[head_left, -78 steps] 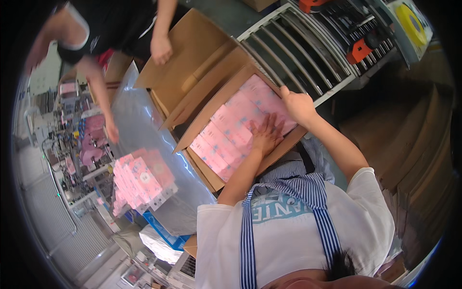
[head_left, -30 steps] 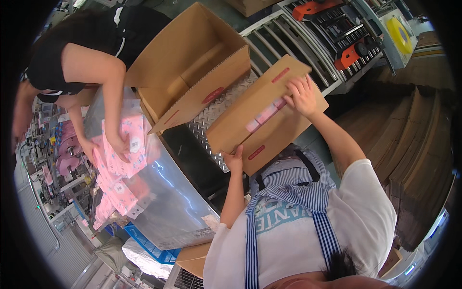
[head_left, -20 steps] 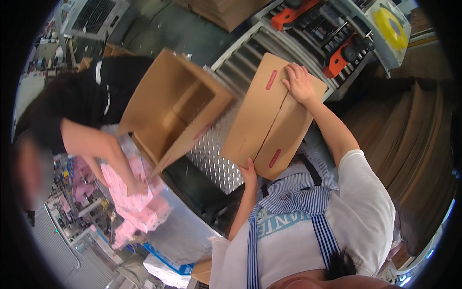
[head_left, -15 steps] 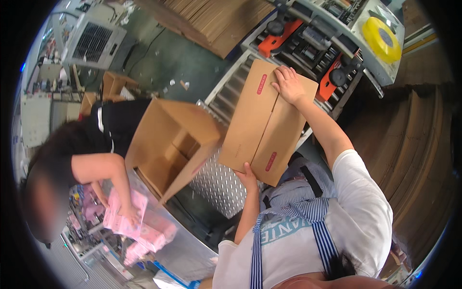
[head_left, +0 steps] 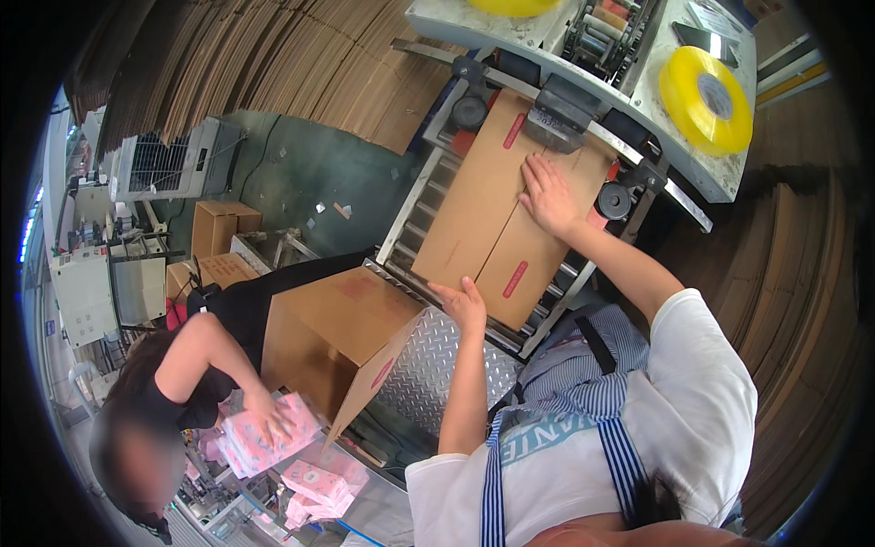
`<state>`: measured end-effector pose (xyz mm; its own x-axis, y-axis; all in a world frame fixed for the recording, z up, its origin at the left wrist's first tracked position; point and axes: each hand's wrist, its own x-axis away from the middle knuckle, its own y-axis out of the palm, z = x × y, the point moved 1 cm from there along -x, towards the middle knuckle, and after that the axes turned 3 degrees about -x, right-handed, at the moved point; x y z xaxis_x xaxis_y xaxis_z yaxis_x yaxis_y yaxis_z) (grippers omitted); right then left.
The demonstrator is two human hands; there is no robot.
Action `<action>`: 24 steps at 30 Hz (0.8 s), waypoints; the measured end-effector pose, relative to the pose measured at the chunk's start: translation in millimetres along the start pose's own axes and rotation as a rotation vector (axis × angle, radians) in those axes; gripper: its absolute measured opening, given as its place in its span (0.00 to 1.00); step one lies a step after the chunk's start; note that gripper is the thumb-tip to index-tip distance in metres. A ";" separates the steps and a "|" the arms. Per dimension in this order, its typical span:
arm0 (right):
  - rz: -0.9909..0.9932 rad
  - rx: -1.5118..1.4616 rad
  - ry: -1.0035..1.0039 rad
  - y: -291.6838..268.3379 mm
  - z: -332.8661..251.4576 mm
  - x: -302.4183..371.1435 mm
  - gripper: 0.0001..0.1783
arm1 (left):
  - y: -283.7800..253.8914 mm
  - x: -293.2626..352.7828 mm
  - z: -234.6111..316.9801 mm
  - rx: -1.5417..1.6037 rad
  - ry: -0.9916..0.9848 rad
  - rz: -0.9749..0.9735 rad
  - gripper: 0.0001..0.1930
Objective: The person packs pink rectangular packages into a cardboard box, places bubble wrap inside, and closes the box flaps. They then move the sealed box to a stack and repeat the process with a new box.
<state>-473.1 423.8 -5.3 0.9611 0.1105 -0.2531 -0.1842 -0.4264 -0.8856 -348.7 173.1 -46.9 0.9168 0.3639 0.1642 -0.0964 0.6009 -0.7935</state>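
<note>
A closed brown cardboard carton (head_left: 469, 214) with red printed labels lies on the roller conveyor (head_left: 417, 219), its far end between the black side wheels of a tape sealing machine (head_left: 620, 41). My right hand (head_left: 551, 202) is spread flat on the carton's top, beside the middle seam. Against the near edge presses my left hand (head_left: 463, 308), thumb up and fingers stretched along the side, not wrapped round it. To the left stands an open, empty-looking carton (head_left: 351, 305) with its flap out, near the diamond-pattern metal plate (head_left: 456, 356).
At left a co-worker's hand (head_left: 264, 415) holds pink packs (head_left: 273, 438), with more pink packs (head_left: 314, 483) below. Stacked flat cardboard (head_left: 301, 64) stands at the back, more cardboard (head_left: 784, 273) at right. A yellow tape roll (head_left: 706, 98) sits on the machine.
The carton has moved forward along the rollers, its far end now in under the machine. My right hand slid from its far edge onto the top. The co-worker lifted pink packs toward the open carton.
</note>
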 end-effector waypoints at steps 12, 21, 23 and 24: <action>-0.147 -0.017 -0.303 -13.2 -50.5 90.2 0.28 | 32.0 -37.3 111.6 0.089 0.043 -0.169 0.41; 0.010 0.155 -0.159 -17.1 13.5 56.6 0.28 | 58.4 110.4 -91.8 -0.031 0.002 -0.757 0.28; 0.054 0.130 -0.039 -14.2 11.0 47.2 0.27 | 43.9 163.7 -186.8 -0.157 -0.104 -0.875 0.30; 0.067 0.086 0.055 -19.3 0.7 39.5 0.26 | 45.9 199.4 -269.1 -0.213 0.015 -0.769 0.25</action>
<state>-431.8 437.0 1.5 0.9556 0.0336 -0.2928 -0.2628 -0.3524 -0.8982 -66.1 81.8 -208.3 0.7012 -0.1078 0.7048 0.6402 0.5303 -0.5559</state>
